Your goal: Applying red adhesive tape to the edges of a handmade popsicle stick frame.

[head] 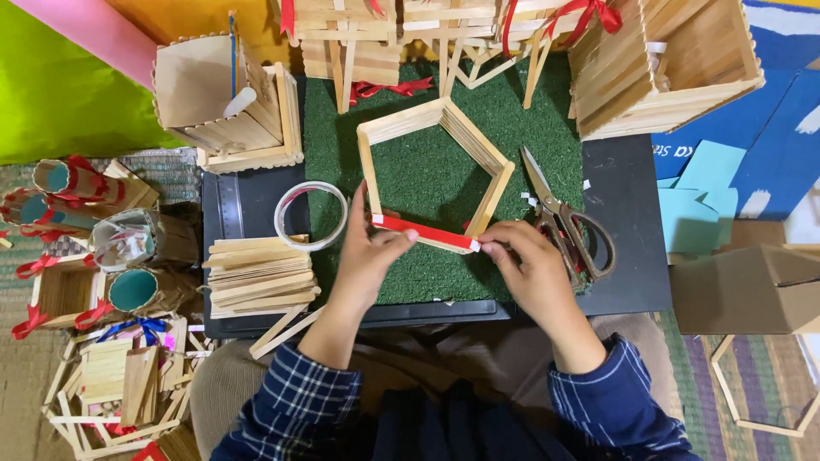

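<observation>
Ribbon (424,232), a red strip, lies along the near wall of a five-sided stick frame (465,137) on a green mat (427,179), held at both ends. At far left, ribbon-tied stick boxes (60,294) and card tubes (132,290) crowd the floor beside loose sticks. Next comes a neat stack of sticks (256,273), with a tape roll (310,215) just behind it. The left hand (369,260) presses the strip's left end down, thumb and fingers closed on it and the frame's corner. The right hand (530,265) pinches the other end at the frame's right corner. Scissors (564,222) lie just beside that hand; a large stick box (666,64) stands behind. The strip looks light and limp, apt to curl, so best held at its ends; the frame seems light, stiff but fragile at its joints.
</observation>
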